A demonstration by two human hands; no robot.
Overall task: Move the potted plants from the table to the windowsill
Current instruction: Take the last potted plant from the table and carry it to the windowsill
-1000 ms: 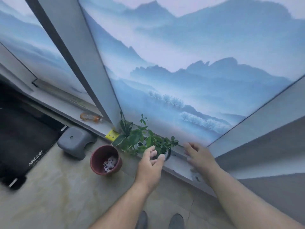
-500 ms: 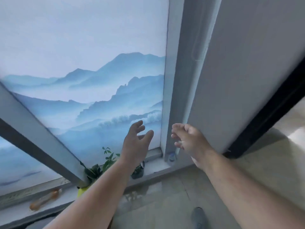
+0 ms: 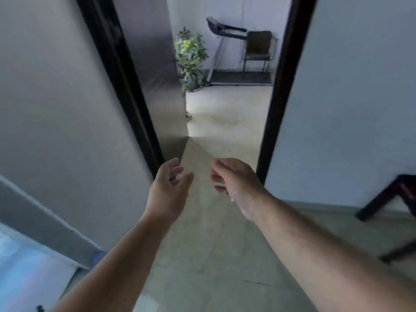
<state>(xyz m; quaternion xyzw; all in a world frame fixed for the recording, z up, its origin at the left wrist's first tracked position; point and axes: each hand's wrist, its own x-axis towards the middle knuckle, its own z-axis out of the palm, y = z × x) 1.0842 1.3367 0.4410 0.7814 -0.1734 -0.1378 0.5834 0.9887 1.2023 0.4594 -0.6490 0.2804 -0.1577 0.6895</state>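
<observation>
My left hand (image 3: 170, 186) and my right hand (image 3: 234, 179) are raised side by side in front of me over the tiled floor, both empty with loosely spread fingers. A tall leafy potted plant (image 3: 190, 55) stands on the floor far ahead, seen through a doorway. The windowsill and the small potted plants on it are out of view; only a strip of the blue window (image 3: 24, 264) shows at the lower left.
A black door frame (image 3: 126, 86) and its right post (image 3: 276, 104) bound the doorway ahead, with grey walls on both sides. Beyond it stand a chair (image 3: 258, 50) and a treadmill (image 3: 227, 32). A dark furniture leg (image 3: 387, 199) sits at the right edge.
My view has swung right, away from the window and the plants on the sill, to the doorway. Both hands left the pot on the sill and are now raised, empty.
</observation>
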